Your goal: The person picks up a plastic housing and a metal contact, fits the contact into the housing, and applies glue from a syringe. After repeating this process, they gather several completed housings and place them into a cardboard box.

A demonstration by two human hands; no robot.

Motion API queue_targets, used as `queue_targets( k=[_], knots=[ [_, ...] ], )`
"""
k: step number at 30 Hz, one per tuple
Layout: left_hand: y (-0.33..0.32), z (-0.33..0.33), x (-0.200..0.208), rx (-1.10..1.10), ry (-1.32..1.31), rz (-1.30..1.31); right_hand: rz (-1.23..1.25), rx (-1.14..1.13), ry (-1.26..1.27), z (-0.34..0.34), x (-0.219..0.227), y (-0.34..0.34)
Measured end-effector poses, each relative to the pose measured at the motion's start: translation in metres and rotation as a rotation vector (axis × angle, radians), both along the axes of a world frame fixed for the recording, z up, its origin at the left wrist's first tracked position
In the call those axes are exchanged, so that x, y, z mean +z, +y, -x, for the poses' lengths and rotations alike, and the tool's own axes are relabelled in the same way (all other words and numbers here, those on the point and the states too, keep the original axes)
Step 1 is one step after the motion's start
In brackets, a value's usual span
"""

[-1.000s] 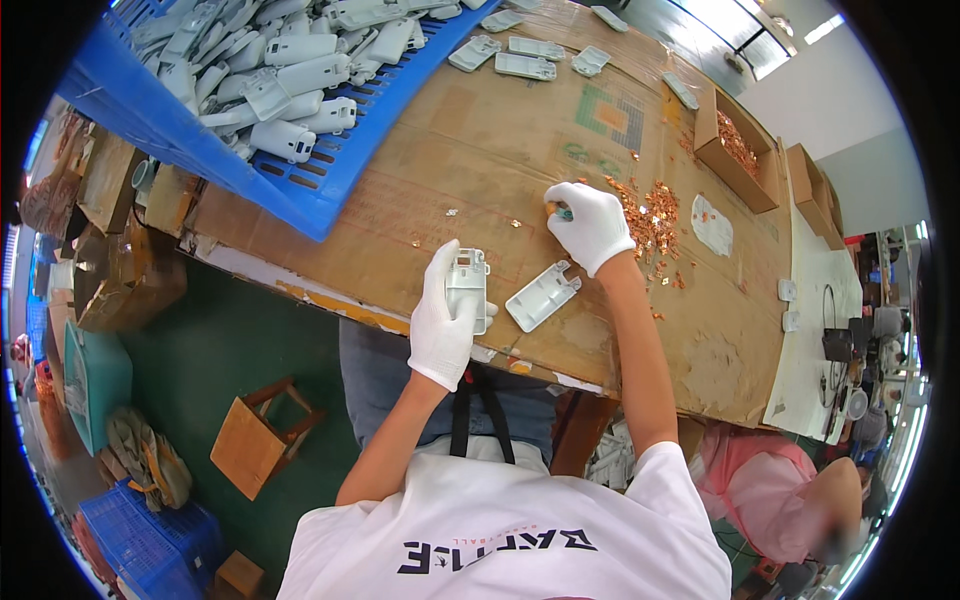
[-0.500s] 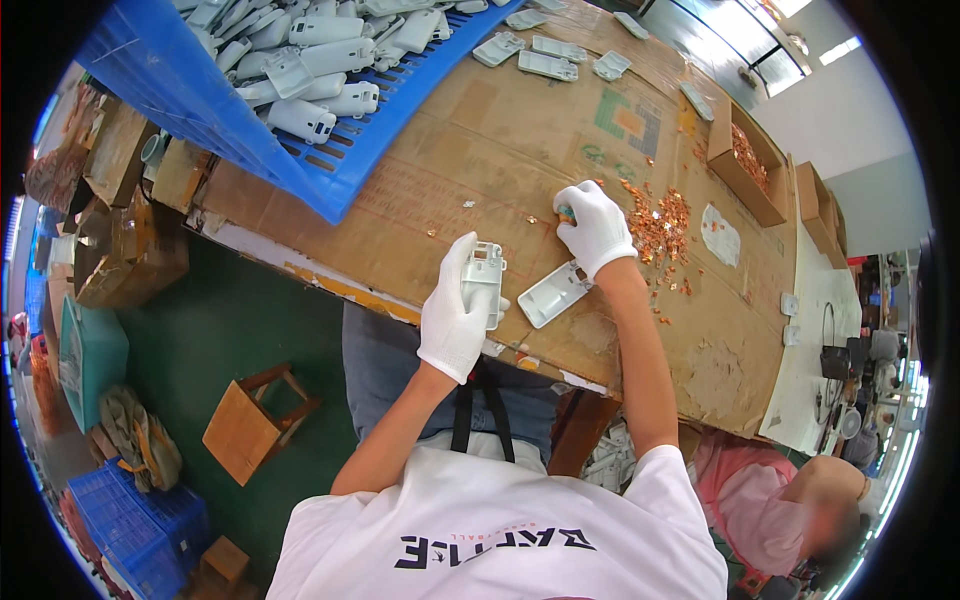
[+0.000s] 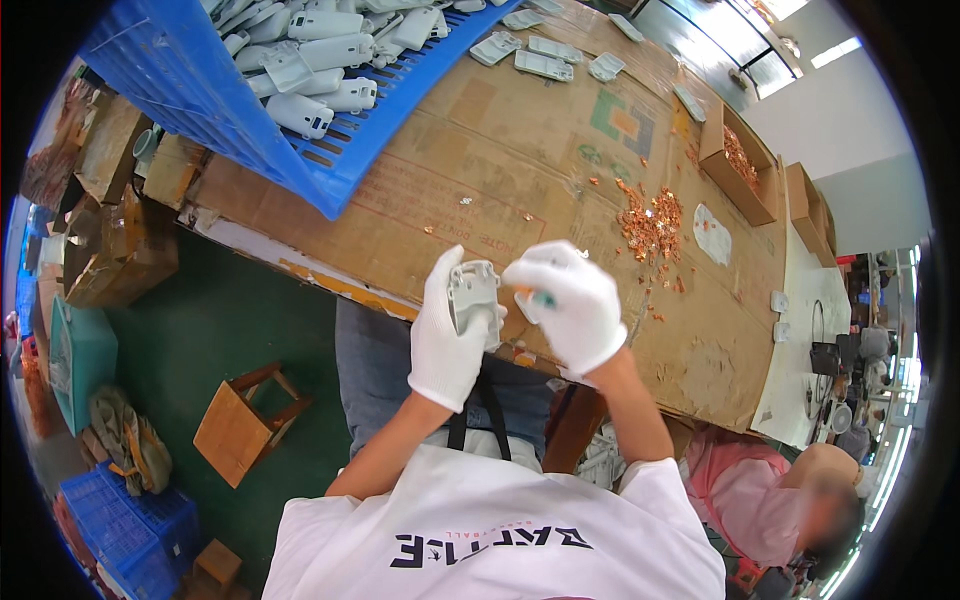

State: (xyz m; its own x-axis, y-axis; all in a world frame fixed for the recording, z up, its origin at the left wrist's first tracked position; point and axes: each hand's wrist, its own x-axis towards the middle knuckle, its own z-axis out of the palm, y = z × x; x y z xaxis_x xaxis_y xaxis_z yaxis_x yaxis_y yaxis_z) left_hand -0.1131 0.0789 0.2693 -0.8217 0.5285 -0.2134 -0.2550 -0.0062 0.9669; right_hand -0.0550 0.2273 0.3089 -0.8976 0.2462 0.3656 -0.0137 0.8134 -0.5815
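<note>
A broad brown cardboard-covered tabletop spreads from the person's lap toward twelve o'clock. On it, at eleven o'clock from the hands, a large blue slatted plastic crate holds a jumbled heap of pale grey elongated plastic housings. Near the right edge, at two o'clock, a low open brown cardboard box contains many small copper-coloured metal pieces; just beyond it a second open brown cardboard box stands, its contents too small to tell. The white-gloved left hand comes up from seven o'clock, clamped on a pale grey hollow plastic housing, one finger stretched toward twelve along its left edge and the hollow side turned up. That housing is held tilted over the near edge of the tabletop, in front of the person. From five o'clock the white-gloved right hand arrives, its fingers curled and pointing toward nine, the tips just beside the housing's right edge; orange and green patches show among the blurred fingers, and whether these close on anything cannot be told. Smallest, a loose scatter of shiny copper-coloured bits lies at two o'clock, between the right hand and the first box.
</note>
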Motion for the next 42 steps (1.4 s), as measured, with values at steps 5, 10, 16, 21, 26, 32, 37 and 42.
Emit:
queue_targets(
  k=[5, 10, 16, 21, 26, 32, 37, 42],
  knots=[
    [-0.021, -0.022, -0.001, -0.045, 0.408, 0.257, 0.15, -0.036, 0.004, -0.021, -0.012, -0.052],
    [-0.034, -0.028, 0.003, -0.063, 0.305, 0.318, 0.262, -0.227, -0.068, -0.03, -0.023, -0.078],
    [-0.04, -0.031, -0.004, -0.051, 0.395, 0.376, 0.079, -0.129, -0.038, -0.025, -0.026, -0.077],
    [-0.044, -0.034, -0.005, -0.169, 0.365, 0.442, -0.06, -0.037, -0.109, -0.021, -0.015, -0.073],
    [-0.049, -0.03, -0.015, -0.2, 0.545, 0.368, -0.308, -0.095, -0.291, -0.015, -0.004, -0.064],
    [-0.048, -0.032, 0.01, -0.252, 0.209, 0.256, 0.043, -0.054, -0.387, -0.025, -0.001, -0.057],
    [-0.05, -0.039, 0.009, -0.183, 0.075, 0.257, 0.126, -0.225, -0.258, -0.037, -0.012, -0.086],
    [-0.057, -0.044, 0.005, -0.149, 0.012, 0.207, 0.101, -0.207, -0.233, -0.044, -0.01, -0.091]
  ],
)
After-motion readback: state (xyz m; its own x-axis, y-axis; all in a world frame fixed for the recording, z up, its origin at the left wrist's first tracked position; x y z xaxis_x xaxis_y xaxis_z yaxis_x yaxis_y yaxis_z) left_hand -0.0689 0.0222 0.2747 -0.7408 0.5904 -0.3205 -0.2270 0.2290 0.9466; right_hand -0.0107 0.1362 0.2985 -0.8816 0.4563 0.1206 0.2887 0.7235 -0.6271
